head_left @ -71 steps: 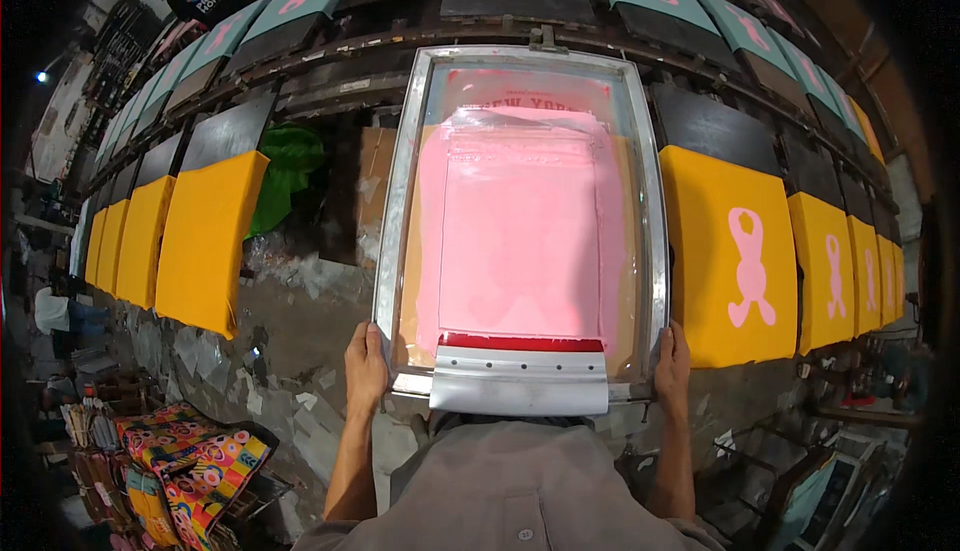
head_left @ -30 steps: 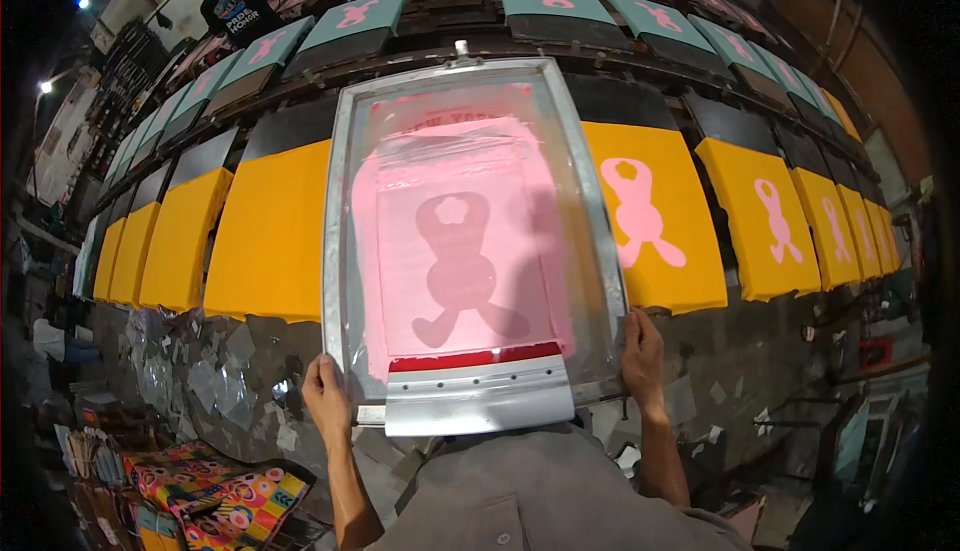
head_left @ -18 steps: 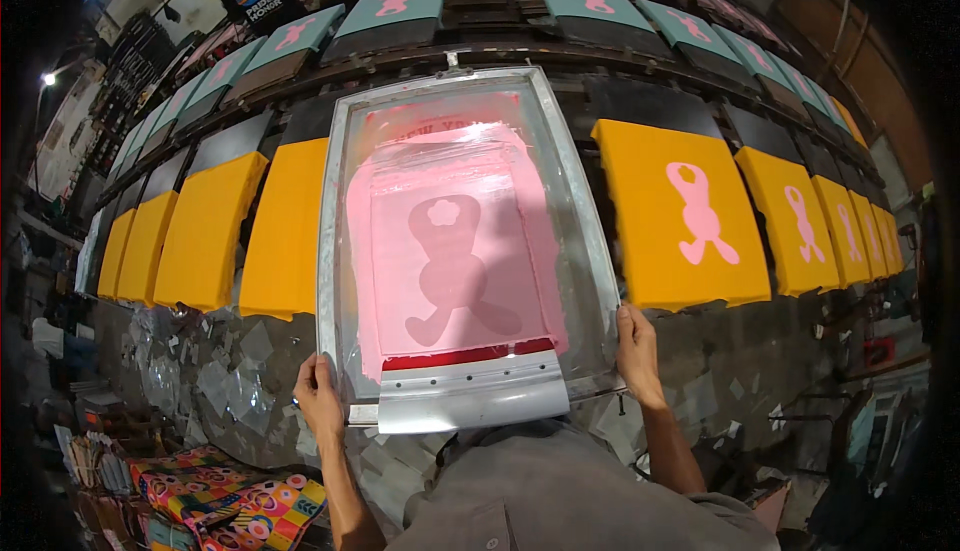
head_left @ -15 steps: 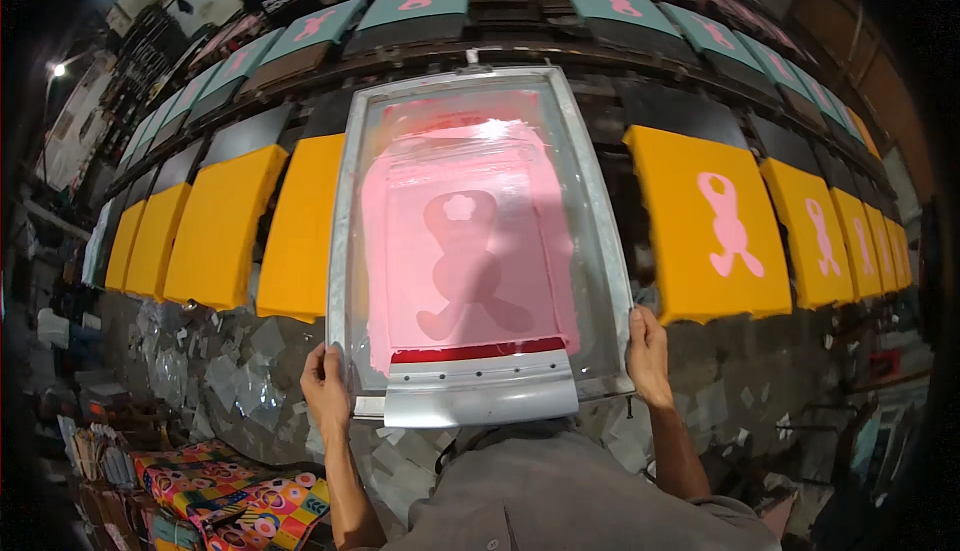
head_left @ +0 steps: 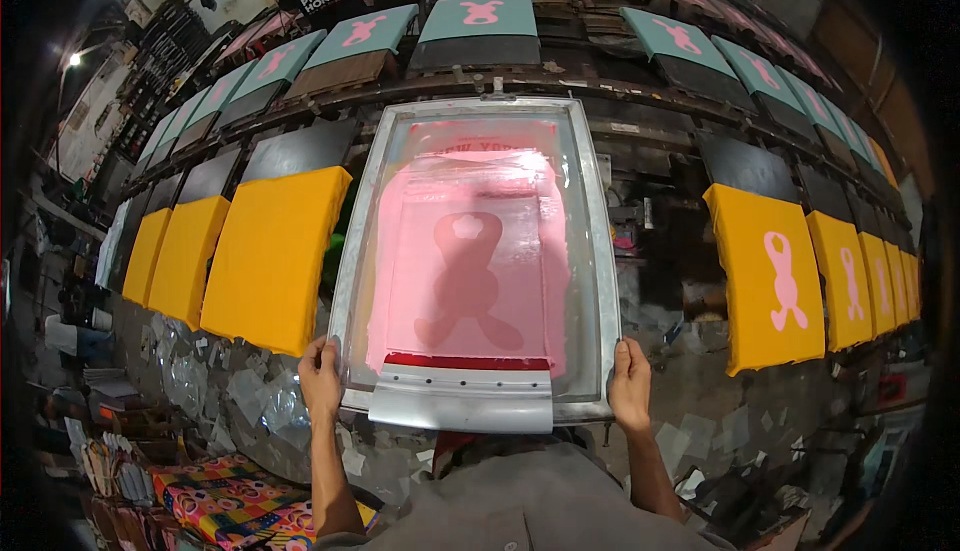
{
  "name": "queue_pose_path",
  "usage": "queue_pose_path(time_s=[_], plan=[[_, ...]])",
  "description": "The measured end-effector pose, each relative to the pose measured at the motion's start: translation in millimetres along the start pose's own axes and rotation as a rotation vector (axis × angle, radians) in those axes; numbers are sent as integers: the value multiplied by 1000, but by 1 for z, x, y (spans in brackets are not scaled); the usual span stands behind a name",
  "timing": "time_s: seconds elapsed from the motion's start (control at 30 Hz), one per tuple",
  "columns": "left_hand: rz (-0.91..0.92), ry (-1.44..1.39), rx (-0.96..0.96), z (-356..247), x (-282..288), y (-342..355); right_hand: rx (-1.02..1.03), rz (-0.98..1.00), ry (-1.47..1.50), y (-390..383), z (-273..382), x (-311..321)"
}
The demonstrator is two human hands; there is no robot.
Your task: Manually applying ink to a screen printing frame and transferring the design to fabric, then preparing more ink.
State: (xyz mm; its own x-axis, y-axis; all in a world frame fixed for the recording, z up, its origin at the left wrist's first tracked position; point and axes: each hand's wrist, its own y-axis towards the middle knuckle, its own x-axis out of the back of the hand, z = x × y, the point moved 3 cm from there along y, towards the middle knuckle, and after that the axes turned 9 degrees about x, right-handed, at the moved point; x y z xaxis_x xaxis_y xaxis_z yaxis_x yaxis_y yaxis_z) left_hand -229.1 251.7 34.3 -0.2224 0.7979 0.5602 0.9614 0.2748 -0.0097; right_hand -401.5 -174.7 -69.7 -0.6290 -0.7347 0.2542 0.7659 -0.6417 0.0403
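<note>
Holding the big metal screen frame by its near corners, the left hand and the right hand each grip one side tightly. The frame stretches straight away from both hands (its long way points forward), with pink ink and a grey squeegee lying between them. A plain yellow cloth sits just left of the left hand, nearer than the printed yellow one off to the right.

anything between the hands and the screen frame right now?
Nothing visible. The left hand and right hand already grip the near corners of the metal-framed printing screen with pink ink, fingers wrapped over its rim. The metal squeegee lies between them, touching neither.
</note>
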Motion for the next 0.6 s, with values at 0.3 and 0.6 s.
queue_pose_path(time_s=[0.3, 0.6], plan=[[176, -101, 68, 23, 3, 38, -35, 64, -14, 1, 6, -3], [323, -61, 59, 48, 2, 89, -98, 62, -29, 11, 12, -44]])
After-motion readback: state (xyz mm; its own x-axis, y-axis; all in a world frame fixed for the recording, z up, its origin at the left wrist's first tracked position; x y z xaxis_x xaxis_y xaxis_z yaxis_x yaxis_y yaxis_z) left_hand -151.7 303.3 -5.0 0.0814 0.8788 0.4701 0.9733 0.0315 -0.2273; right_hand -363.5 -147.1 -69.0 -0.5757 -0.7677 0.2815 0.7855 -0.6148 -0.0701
